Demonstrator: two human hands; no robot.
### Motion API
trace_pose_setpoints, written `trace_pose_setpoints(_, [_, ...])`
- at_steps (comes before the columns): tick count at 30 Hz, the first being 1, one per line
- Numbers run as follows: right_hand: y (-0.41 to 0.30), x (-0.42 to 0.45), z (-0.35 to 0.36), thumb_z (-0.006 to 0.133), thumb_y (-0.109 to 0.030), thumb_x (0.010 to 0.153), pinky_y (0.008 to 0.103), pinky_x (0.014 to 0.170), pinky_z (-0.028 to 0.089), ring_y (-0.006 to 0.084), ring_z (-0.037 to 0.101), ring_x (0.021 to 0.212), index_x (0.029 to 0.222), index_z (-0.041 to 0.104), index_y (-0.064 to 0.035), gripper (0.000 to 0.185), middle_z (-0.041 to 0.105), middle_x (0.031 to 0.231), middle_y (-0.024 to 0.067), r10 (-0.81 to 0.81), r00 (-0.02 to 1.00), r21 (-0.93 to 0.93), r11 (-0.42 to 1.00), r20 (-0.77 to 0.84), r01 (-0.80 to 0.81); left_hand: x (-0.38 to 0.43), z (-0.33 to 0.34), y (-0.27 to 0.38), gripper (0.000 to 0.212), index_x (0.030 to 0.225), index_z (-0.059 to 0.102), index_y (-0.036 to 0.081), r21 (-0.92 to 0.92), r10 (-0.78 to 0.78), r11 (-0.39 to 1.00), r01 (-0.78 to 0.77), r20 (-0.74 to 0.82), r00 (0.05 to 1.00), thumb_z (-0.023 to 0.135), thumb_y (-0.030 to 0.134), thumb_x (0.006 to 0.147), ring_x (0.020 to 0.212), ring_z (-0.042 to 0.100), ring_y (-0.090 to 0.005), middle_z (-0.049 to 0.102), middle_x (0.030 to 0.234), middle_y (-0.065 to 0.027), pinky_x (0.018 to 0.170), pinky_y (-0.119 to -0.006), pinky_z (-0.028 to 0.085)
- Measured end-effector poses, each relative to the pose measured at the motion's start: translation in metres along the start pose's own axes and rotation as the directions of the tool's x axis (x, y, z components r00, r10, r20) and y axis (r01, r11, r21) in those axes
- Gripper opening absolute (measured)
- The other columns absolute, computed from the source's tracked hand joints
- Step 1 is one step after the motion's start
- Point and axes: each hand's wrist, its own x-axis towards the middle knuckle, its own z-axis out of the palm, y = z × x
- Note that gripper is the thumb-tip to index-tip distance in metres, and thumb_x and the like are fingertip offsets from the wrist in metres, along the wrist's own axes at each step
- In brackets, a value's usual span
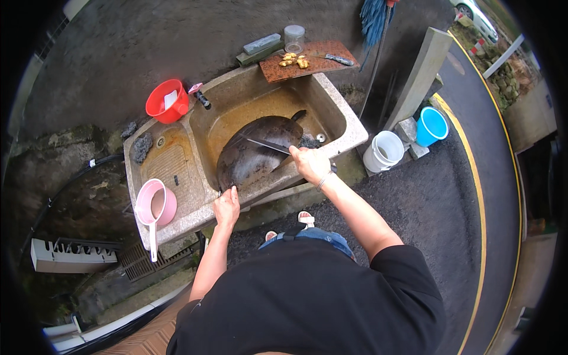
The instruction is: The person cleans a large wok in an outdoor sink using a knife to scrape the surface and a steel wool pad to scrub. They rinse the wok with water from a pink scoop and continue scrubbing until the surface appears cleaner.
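Observation:
A large dark iron wok (253, 155) lies tilted in the main basin of a speckled stone sink (355, 131), with a short handle (299, 115) at its far end. My left hand (226, 207) grips the wok's near left edge. In my right hand (309, 164) is a long, narrow metal blade (267, 145), perhaps a knife or scraper; its handle is hidden in my fist. The blade lies across the wok's sooty surface. Beside the wok, near the right hand, a dark scouring pad (309, 142) sits by the drain (320, 137).
A pink dipper (166, 208) and a grey scrubber (143, 148) rest on the ribbed drainboard. Behind are a red basin (155, 104), a tap (203, 99), and a granite slab (277, 73) bearing ginger (302, 62) and a knife (339, 59). White (375, 155) and blue (431, 127) buckets stand right.

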Motion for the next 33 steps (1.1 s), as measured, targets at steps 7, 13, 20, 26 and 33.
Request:
trace_pose_setpoints(7, [0.026, 0.010, -0.004, 0.046, -0.015, 0.090, 0.0484, 0.058, 0.049, 0.0357, 0.065, 0.066, 0.088, 0.055, -0.0093, 0.011, 0.064, 0.069, 0.0146, 0.022, 0.997, 0.006, 1.000, 0.078, -0.023, 0.002, -0.005, 0.005, 0.041, 0.075, 0.064, 0.003, 0.005, -0.009, 1.000, 0.009, 0.043, 0.999, 0.048, 0.035, 0.096, 0.068, 0.062, -0.0457, 0.060, 0.068, -0.0265, 0.062, -0.054, 0.048])
trace_pose_setpoints(13, [0.034, 0.018, -0.012, 0.046, -0.022, 0.094, 0.0484, 0.061, 0.050, 0.0359, 0.065, 0.067, 0.085, 0.058, -0.0087, 0.021, 0.064, 0.069, 0.0163, -0.015, 0.988, 0.036, 0.999, 0.155, 0.009, 0.001, -0.002, 0.001, 0.042, 0.073, 0.061, 0.002, -0.002, 0.011, 1.000, -0.011, 0.052, 0.999, 0.048, 0.034, 0.096, 0.068, 0.061, -0.0460, 0.059, 0.067, -0.0266, 0.061, -0.053, 0.046])
trace_pose_setpoints(20, [0.035, 0.033, -0.016, 0.049, -0.022, 0.092, 0.0506, 0.059, 0.048, 0.0380, 0.063, 0.065, 0.086, 0.059, -0.0091, 0.017, 0.062, 0.066, 0.0180, -0.058, 0.985, 0.103, 0.994, 0.164, 0.041, 0.001, -0.003, -0.004, 0.042, 0.077, 0.065, 0.003, 0.019, -0.003, 1.000, 0.002, 0.061, 0.998, 0.047, 0.036, 0.097, 0.069, 0.061, -0.0460, 0.060, 0.069, -0.0262, 0.062, -0.053, 0.047])
trace_pose_setpoints(26, [0.041, 0.033, -0.010, 0.053, -0.023, 0.090, 0.0504, 0.060, 0.049, 0.0396, 0.062, 0.065, 0.085, 0.059, -0.0087, 0.016, 0.062, 0.067, 0.0191, -0.058, 0.985, 0.118, 0.992, 0.163, 0.039, 0.004, -0.006, 0.000, 0.042, 0.076, 0.063, 0.003, -0.005, -0.013, 1.000, 0.014, 0.073, 0.997, 0.046, 0.035, 0.097, 0.070, 0.061, -0.0466, 0.060, 0.070, -0.0265, 0.063, -0.054, 0.047])
trace_pose_setpoints(33, [0.049, 0.038, -0.008, 0.055, -0.024, 0.090, 0.0495, 0.059, 0.049, 0.0386, 0.063, 0.064, 0.087, 0.059, -0.0091, 0.015, 0.063, 0.066, 0.0182, -0.070, 0.995, 0.133, 0.989, 0.068, 0.060, 0.003, -0.009, 0.002, 0.044, 0.077, 0.064, 0.004, -0.001, -0.013, 1.000, 0.013, 0.078, 0.997, 0.045, 0.038, 0.097, 0.071, 0.060, -0.0468, 0.060, 0.069, -0.0262, 0.064, -0.054, 0.046])
